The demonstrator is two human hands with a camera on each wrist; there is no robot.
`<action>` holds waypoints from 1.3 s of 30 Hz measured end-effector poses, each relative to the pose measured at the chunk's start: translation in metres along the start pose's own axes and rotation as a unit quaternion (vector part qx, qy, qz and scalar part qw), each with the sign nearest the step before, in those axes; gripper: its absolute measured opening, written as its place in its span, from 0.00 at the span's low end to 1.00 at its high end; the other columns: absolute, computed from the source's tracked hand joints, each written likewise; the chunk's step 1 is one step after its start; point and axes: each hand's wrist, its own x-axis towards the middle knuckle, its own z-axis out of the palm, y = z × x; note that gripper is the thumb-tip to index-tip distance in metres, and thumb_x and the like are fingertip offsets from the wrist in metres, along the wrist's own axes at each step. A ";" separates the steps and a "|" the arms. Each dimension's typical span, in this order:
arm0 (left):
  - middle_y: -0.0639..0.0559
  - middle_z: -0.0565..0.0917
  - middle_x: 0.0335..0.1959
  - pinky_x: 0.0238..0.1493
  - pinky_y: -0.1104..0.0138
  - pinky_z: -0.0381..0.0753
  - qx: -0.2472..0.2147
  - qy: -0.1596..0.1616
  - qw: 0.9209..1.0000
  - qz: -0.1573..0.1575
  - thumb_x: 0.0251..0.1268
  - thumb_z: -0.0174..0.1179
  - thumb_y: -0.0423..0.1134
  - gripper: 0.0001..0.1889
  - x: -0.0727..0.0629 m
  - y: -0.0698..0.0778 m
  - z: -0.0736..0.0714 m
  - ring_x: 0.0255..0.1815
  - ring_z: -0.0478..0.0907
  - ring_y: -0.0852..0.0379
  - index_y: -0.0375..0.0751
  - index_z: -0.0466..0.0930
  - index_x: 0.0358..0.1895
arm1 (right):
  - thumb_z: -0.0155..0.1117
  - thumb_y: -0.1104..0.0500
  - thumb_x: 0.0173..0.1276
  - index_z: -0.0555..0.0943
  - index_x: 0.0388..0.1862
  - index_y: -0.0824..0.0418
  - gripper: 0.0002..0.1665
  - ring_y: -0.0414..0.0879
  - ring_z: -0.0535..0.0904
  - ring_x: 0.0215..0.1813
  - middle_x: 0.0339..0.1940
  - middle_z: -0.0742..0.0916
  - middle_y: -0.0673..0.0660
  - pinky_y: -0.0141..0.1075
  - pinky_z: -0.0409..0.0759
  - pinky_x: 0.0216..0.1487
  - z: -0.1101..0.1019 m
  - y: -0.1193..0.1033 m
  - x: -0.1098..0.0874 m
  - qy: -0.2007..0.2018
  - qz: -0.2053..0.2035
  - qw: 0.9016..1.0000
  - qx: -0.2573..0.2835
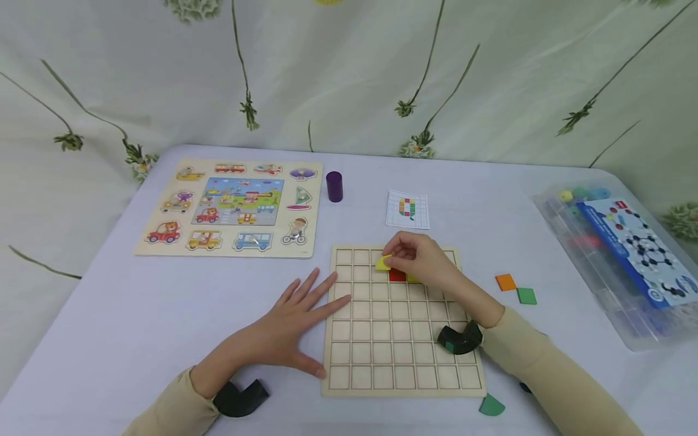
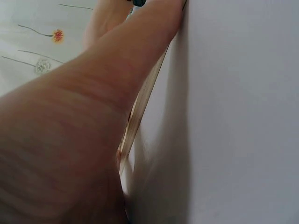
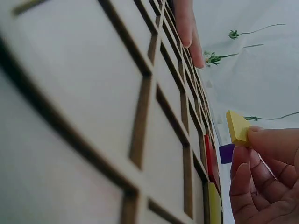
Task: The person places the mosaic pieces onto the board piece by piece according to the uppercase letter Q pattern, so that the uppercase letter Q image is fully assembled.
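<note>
My right hand (image 1: 420,257) pinches a yellow quarter-round tile (image 1: 383,263) between thumb and fingers, over the upper rows of a wooden grid board (image 1: 382,332). In the right wrist view the yellow tile is tilted and clear of the board. Just below it a red square tile (image 1: 397,275) sits in a cell, and beside that a yellow tile (image 1: 412,280) is partly covered by the hand. My left hand (image 1: 289,324) lies with spread fingers at the board's left edge, fingertips and thumb touching it. In the left wrist view the forearm and hand hide most of the board.
Behind the board lies a pattern card (image 1: 408,209). A purple cylinder (image 1: 335,186) stands beside a picture puzzle (image 1: 229,248). To the right are orange (image 1: 505,282) and green (image 1: 526,296) square tiles and a clear plastic case (image 1: 621,315). A green quarter-round tile (image 1: 492,405) lies near the front.
</note>
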 end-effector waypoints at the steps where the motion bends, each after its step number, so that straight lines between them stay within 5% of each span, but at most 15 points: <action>1: 0.46 0.35 0.75 0.64 0.43 0.30 0.001 0.001 1.000 0.002 0.38 0.65 0.71 0.59 0.000 0.000 0.000 0.72 0.23 0.42 0.51 0.48 0.75 | 0.65 0.67 0.61 0.80 0.35 0.63 0.03 0.47 0.76 0.32 0.30 0.82 0.53 0.32 0.75 0.34 0.001 0.000 0.001 0.000 0.005 1.000 -0.006; 15: 0.47 0.34 0.75 0.65 0.44 0.30 0.014 -0.003 1.000 0.001 0.37 0.63 0.72 0.59 0.003 -0.001 0.000 0.72 0.23 0.43 0.52 0.48 0.75 | 0.65 0.64 0.62 0.84 0.34 0.60 0.02 0.43 0.78 0.31 0.28 0.83 0.49 0.37 0.76 0.36 0.002 -0.002 0.001 -0.021 0.005 0.996 -0.083; 30: 0.46 0.35 0.75 0.64 0.44 0.30 0.014 0.005 1.000 0.006 0.37 0.64 0.72 0.59 0.004 -0.001 0.001 0.72 0.24 0.42 0.51 0.49 0.75 | 0.67 0.66 0.60 0.85 0.32 0.60 0.02 0.40 0.73 0.29 0.29 0.80 0.46 0.33 0.73 0.32 0.003 -0.006 -0.001 -0.001 -0.079 0.981 -0.178; 39: 0.46 0.34 0.75 0.64 0.43 0.30 0.003 -0.001 1.000 -0.002 0.37 0.64 0.72 0.59 0.000 -0.001 0.001 0.72 0.23 0.42 0.52 0.48 0.75 | 0.60 0.63 0.67 0.83 0.44 0.63 0.09 0.45 0.76 0.40 0.41 0.84 0.52 0.39 0.76 0.39 -0.041 -0.010 -0.028 0.057 -0.049 0.987 -0.139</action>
